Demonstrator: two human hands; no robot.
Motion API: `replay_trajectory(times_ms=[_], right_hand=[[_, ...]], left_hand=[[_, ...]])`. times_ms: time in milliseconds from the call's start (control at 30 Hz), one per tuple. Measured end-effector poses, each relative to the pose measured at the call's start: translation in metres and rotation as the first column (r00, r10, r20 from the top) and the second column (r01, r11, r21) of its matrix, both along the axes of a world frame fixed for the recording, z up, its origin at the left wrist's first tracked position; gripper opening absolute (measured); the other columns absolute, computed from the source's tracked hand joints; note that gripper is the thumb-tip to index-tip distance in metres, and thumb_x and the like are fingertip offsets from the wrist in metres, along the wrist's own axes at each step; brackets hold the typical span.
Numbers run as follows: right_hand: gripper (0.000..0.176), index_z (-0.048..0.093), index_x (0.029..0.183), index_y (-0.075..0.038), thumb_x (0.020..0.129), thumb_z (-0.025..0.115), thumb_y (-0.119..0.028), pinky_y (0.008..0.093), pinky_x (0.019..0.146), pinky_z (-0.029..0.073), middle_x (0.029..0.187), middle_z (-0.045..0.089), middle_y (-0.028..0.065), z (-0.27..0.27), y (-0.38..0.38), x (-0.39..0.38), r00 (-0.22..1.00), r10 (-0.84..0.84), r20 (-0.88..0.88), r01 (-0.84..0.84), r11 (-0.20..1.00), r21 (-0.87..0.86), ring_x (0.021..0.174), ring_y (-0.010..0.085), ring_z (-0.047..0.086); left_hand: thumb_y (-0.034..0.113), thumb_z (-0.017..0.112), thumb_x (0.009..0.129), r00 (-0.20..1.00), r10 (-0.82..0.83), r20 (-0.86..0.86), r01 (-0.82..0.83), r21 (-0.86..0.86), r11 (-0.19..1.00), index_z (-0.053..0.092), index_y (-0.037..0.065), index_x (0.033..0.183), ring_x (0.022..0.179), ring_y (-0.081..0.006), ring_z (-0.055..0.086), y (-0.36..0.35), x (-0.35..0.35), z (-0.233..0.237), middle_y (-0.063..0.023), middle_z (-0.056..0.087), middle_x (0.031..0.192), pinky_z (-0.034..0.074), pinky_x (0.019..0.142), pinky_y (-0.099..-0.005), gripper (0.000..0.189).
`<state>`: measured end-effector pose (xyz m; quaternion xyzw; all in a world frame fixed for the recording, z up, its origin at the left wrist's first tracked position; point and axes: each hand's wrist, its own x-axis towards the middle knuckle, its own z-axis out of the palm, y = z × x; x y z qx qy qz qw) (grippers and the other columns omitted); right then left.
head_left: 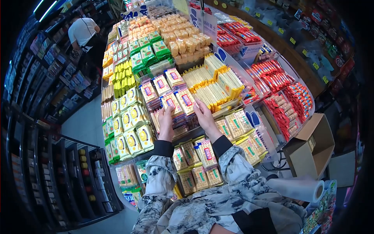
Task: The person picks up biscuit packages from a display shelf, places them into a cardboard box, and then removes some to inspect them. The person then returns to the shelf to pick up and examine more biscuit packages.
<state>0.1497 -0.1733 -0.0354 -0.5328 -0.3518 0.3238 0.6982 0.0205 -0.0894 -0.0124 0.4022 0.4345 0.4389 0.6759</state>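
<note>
Two packs of crackers in blue, white and red wrappers lie side by side between my hands. My left hand [166, 121] has its fingers closed at the lower edge of the left pack [170, 102]. At the right edge of the right pack [187, 101], my right hand [205, 118] pinches with thumb and fingers. More such packs [161, 84] lie in stacks just beyond. A single similar pack [206, 152] rests on green-lettered cracker packs [200, 176] between my forearms.
Yellow-edged packs [208, 93] stand right of my hands, white-and-yellow packs [133, 139] left. Red packs [278, 113] fill bins further right, near an open cardboard box [307, 150]. A plastic roll [298, 189] lies lower right. A person [82, 32] stands by the shelves at upper left.
</note>
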Motion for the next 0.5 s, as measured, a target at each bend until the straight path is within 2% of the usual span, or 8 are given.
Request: replay_trajectory(times_ms=[67,167,300,500], right_hand=[[0.043,0.043,0.127,0.004,0.093,0.050,-0.022,0.0270,0.090,0.040,0.119,0.054,0.0130,-0.002,0.001,0.001,1.000,0.000,0.018,0.000,1.000,0.012,0.106,0.0158,0.052],[0.042,0.043,0.127,0.003,0.093,0.049,-0.021,0.0276,0.090,0.041,0.119,0.055,0.0127,-0.003,0.001,0.001,1.000,0.014,-0.024,-0.014,1.000,0.010,0.104,0.0163,0.053],[0.043,0.043,0.128,0.001,0.092,0.049,-0.021,0.0289,0.088,0.042,0.118,0.055,0.0138,0.001,0.001,-0.002,0.999,-0.002,0.054,0.003,1.000,-0.021,0.102,0.0179,0.055],[0.044,0.043,0.129,-0.001,0.092,0.050,-0.024,0.0300,0.087,0.043,0.117,0.056,0.0157,0.000,0.002,-0.005,0.980,-0.044,0.194,0.061,0.995,-0.084,0.100,0.0200,0.057]], left_hand=[[0.014,0.053,0.081,0.997,-0.039,-0.061,0.041,0.022,0.999,0.059,0.003,0.086,0.078,-0.0120,0.055,-0.002,-0.002,0.006,-0.0033,0.060,0.086,0.044,0.071,-0.0269,0.014],[0.013,0.051,0.081,0.999,-0.044,-0.027,0.045,0.027,0.999,0.059,0.002,0.089,0.081,-0.0124,0.055,-0.004,-0.003,0.009,-0.0038,0.060,0.088,0.043,0.073,-0.0271,0.016],[0.012,0.049,0.081,0.999,0.000,-0.041,0.003,0.080,0.997,0.058,0.001,0.095,0.083,-0.0125,0.055,-0.002,0.002,0.002,-0.0045,0.061,0.091,0.043,0.076,-0.0265,0.019],[0.012,0.048,0.082,0.996,-0.023,-0.085,0.034,0.129,0.991,0.056,0.000,0.103,0.085,-0.0118,0.055,0.001,0.002,-0.004,-0.0042,0.061,0.095,0.042,0.078,-0.0262,0.025]])
